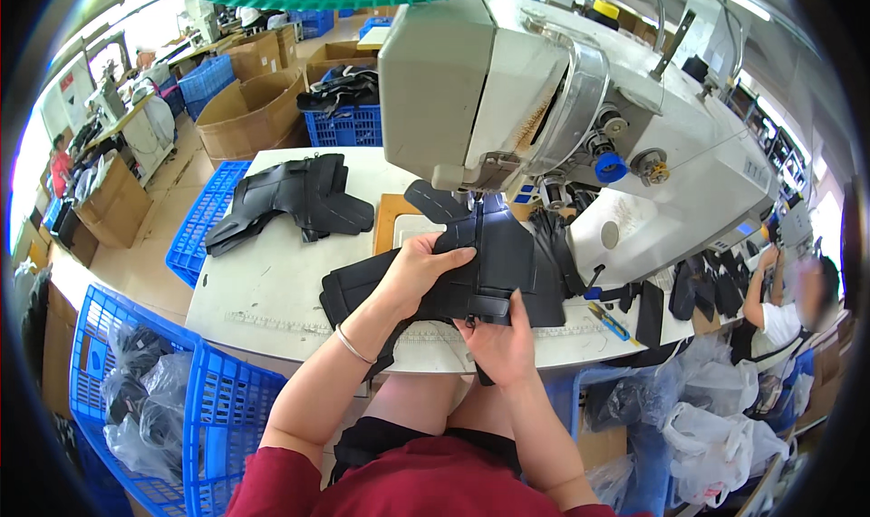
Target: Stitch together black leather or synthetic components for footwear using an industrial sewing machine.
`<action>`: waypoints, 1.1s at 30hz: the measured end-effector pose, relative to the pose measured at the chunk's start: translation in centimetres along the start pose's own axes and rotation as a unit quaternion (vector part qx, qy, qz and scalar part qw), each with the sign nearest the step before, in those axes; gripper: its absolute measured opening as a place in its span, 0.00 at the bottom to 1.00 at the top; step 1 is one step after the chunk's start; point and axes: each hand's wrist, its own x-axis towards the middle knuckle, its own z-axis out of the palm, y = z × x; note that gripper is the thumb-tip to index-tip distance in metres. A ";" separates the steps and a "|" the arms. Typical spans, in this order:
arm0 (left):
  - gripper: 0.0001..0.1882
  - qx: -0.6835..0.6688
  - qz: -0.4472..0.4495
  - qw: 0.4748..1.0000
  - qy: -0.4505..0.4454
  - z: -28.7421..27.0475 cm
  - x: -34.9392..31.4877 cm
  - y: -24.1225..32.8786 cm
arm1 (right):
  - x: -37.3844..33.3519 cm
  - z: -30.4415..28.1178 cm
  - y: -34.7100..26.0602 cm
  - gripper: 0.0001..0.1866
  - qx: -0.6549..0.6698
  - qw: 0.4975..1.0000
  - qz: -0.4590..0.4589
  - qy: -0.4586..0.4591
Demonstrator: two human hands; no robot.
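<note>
A bright workshop spreads behind a pale tabletop (237, 286), with cardboard boxes (249, 118) standing on the floor at the upper left. At the near left a blue crate (227, 408) holds clear plastic bags (163, 399) and dark pieces. Rightward, on the tabletop's far left part, lies a loose heap of black pieces (294, 195), well apart from the hands; whether these are finished or waiting, I cannot tell.

In the middle, the black workpiece (506, 256) lies beneath the head of a sewing machine (435, 91), lit near the needle. The left grip (419, 268) grasps its left side, thumb on top; the right grip (503, 343) pinches its near edge, thumb above and fingers below.

Some seam lines and a flap strip already show on the workpiece, so it seems partly assembled; being under the needle, it probably has stitching left.

Farther right rest yellow-and-blue snips (609, 322), untouched, then white plastic bags (711, 444) below and a seated co-worker (781, 322).
</note>
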 end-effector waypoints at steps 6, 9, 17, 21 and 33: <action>0.09 -0.020 -0.033 0.999 0.008 0.0 -0.2 -0.4 | 0.2 -1.4 1.5 0.12 -0.029 0.996 -0.075 -0.025; 0.10 -0.011 -0.039 0.999 0.013 0.1 -0.3 0.1 | 1.3 -1.3 1.8 0.09 0.037 0.996 -0.052 0.063; 0.12 -0.013 -0.033 0.999 0.040 2.0 -0.6 1.1 | 0.9 0.6 1.1 0.13 -0.599 0.710 -0.340 0.149; 0.12 -0.030 -0.059 0.996 0.066 2.7 0.0 0.8 | 0.7 1.1 0.5 0.15 -0.438 0.839 -0.288 0.147; 0.15 0.574 0.576 0.561 0.153 -3.5 0.3 -0.8 | 0.6 0.3 1.2 0.18 -0.317 0.903 -0.232 0.176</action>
